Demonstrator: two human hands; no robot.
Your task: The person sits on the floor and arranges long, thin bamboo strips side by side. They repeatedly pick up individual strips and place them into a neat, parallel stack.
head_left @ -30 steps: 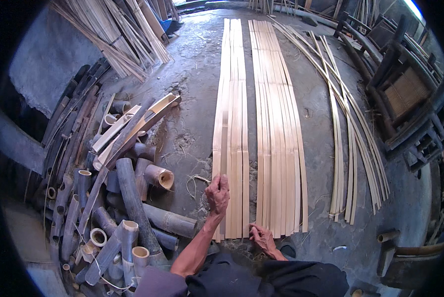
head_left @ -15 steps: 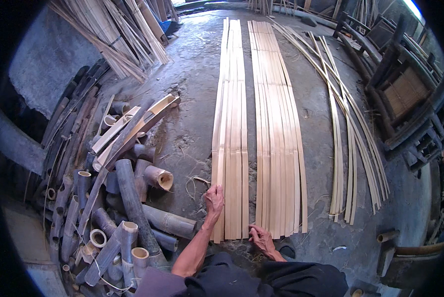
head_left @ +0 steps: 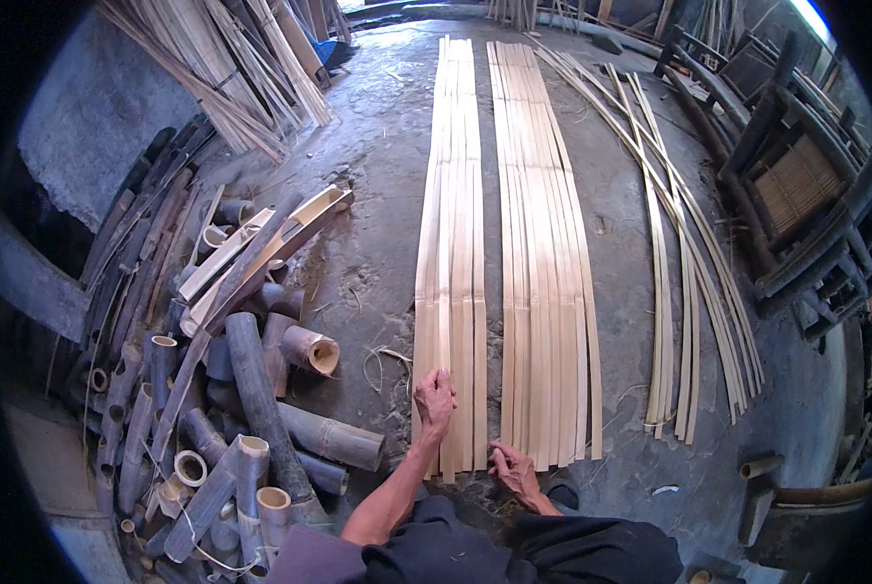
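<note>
The left hand (head_left: 435, 397) rests palm-down on the near end of the left bundle of bamboo slats (head_left: 451, 253), fingers spread flat, clamped on nothing. The right hand (head_left: 516, 471) presses its fingertips to the concrete floor (head_left: 378, 224) just beside the near end of the right bundle of slats (head_left: 543, 273); its grip is apart. Both bundles lie lengthwise on the floor, parallel, with a narrow gap between. Cut bamboo tubes (head_left: 261, 389) are piled toward the floor's left edge; loose thin strips (head_left: 684, 292) lie toward the right.
</note>
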